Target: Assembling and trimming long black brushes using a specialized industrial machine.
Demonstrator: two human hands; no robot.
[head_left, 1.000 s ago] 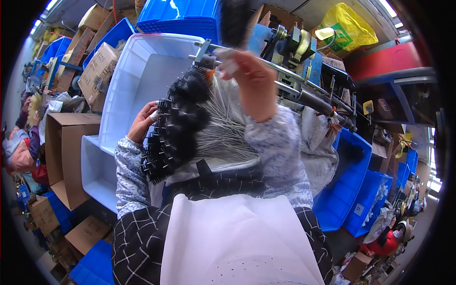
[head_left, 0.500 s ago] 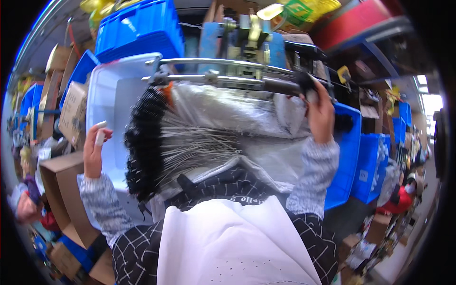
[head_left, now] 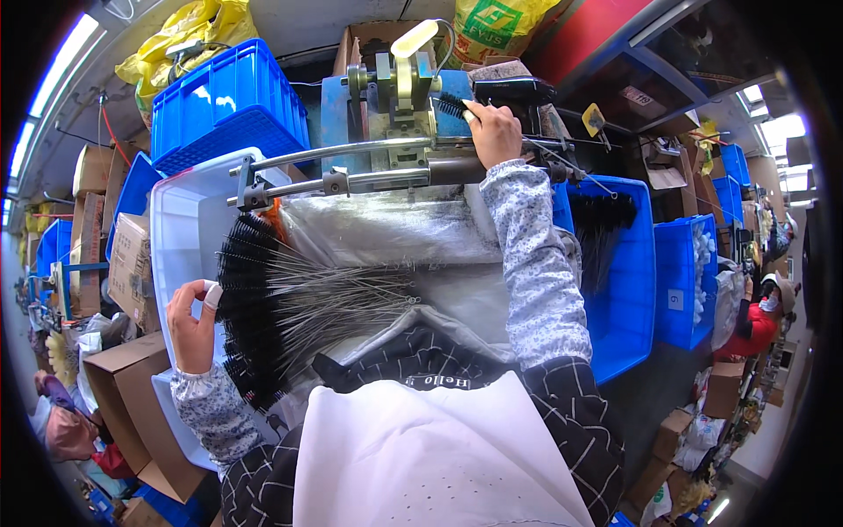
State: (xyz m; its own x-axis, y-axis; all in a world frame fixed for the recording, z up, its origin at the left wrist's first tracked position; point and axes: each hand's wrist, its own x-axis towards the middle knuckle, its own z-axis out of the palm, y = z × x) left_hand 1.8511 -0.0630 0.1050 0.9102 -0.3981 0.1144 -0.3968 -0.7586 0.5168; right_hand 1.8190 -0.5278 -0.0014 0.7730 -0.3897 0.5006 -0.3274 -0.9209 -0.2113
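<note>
Since half a second ago, the left hand (head_left: 191, 329) has come in to the edge of the black brush bundle (head_left: 250, 303), and the right hand (head_left: 497, 136) has gone from the right end of the steel rails (head_left: 369, 178) to their far side, beside the machine.

At far left, the left hand's fingers curl by the bristle tips; I cannot tell whether its grip has hold of a brush. The bundle lies fanned on its side, bristles toward the left hand, wire stems pointing right over clear plastic sheeting (head_left: 378, 230). Picking one brush by its outer bristles and drawing it clear should keep the stems from snagging.

In the middle, beyond the rails, stands the blue-based machine (head_left: 334, 127) with its pale yellow block. Just right of that, the right hand's grip is pinched on a single twisted-wire brush (head_left: 452, 106), bristles pointing left. A firm, level hold, with fingertips well back from the block, would probably serve best.

Farther right, more brushes (head_left: 602, 215) rest in a blue bin (head_left: 625, 316); laying stems the same way there would likely avoid tangles.
</note>
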